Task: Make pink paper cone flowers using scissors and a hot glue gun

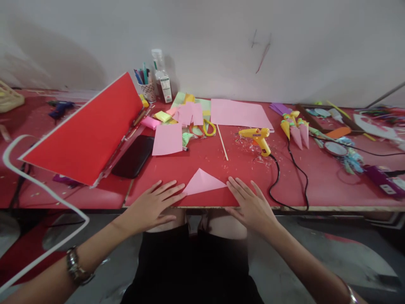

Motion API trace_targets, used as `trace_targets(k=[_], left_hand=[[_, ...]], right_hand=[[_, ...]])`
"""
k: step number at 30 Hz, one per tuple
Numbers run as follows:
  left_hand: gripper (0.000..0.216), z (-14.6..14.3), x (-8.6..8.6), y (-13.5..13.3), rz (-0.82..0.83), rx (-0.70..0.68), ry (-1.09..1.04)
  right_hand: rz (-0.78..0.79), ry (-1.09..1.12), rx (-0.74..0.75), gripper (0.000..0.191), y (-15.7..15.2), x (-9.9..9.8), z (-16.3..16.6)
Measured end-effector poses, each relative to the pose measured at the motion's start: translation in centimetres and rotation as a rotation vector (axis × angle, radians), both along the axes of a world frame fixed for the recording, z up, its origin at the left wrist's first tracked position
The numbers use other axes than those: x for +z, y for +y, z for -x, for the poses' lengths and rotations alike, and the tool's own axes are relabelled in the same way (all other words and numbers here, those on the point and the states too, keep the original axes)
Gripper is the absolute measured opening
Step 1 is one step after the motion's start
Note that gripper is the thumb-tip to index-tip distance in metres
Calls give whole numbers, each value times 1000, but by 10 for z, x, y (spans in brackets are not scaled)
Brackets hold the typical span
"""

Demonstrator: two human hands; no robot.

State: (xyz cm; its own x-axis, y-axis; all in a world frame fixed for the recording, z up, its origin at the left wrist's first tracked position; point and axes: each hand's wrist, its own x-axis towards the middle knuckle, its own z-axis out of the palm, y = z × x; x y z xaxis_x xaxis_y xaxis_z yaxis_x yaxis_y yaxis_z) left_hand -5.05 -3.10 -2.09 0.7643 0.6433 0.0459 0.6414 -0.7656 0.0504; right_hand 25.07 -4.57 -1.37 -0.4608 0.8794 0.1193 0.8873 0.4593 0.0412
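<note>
A pink sheet of paper folded into a triangle (204, 182) lies near the front edge of the red table, its peak toward the wall. My left hand (155, 204) lies with outstretched fingers, the tips at the triangle's left corner. At the right corner, the fingertips of my right hand (249, 200) touch the paper, fingers stretched out too. Beyond the triangle are a pink paper rectangle (167, 140), a thin wooden stick (222, 142) and a yellow hot glue gun (257, 137) with a black cord.
A red board (91, 126) leans at the left, beside a black phone (134, 157). Scissors (209, 128), a large pink sheet (240, 113), a bottle (163, 80) and a pen cup (147, 91) stand or lie toward the wall. Small paper cones (295, 131) lie at the right.
</note>
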Motion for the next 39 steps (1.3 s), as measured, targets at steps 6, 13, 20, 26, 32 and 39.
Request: trace_targets(k=[6, 13, 20, 26, 32, 39], left_hand=[[51, 0, 1, -4, -88, 18, -21], [26, -26, 2, -12, -347, 9, -200], [28, -38, 13, -15, -230, 141, -492], [28, -46, 38, -9, 85, 200, -639], [29, -52, 58, -5, 194, 180, -786], [37, -62, 68, 8, -118, 90, -572]], right_hand=[[-20, 13, -18, 52, -1, 1, 3], [-234, 130, 81, 54, 6, 6, 27], [-371, 138, 219, 41, 6, 5, 48], [-422, 172, 214, 36, 7, 24, 55], [-458, 263, 371, 20, 20, 48, 60], [-437, 433, 495, 25, 33, 57, 75]])
